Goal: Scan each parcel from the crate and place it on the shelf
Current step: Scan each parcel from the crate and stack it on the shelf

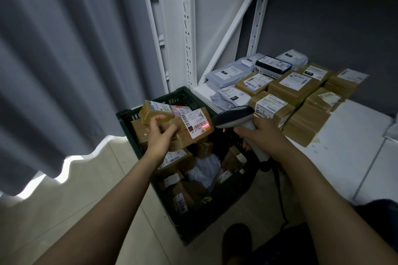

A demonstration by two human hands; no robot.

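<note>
Parcel (pixel 183 139) in your left grip (pixel 160 135): a brown carton held above the far half of the crate (pixel 127 119). Its long axis runs across the crate, from the left wall toward the right one, with the right end tipped a little up. The white label (pixel 197 123) faces up and toward you. Your fingers and thumb curl round the carton's left end, so the box juts out rightward from that grip.

Your right grip (pixel 263 133) is wrapped round the handle of the scanner (pixel 233 117), above the crate's right rim. The scanner's head points left at the carton, and a red scan line (pixel 204 125) lies on the barcode at the label's right edge.

More boxes (pixel 172 161) and a pale bag (pixel 204 170) fill the crate. Right of the crate, the shelf (pixel 349 135) carries rows of stacked packages (pixel 295 84).
</note>
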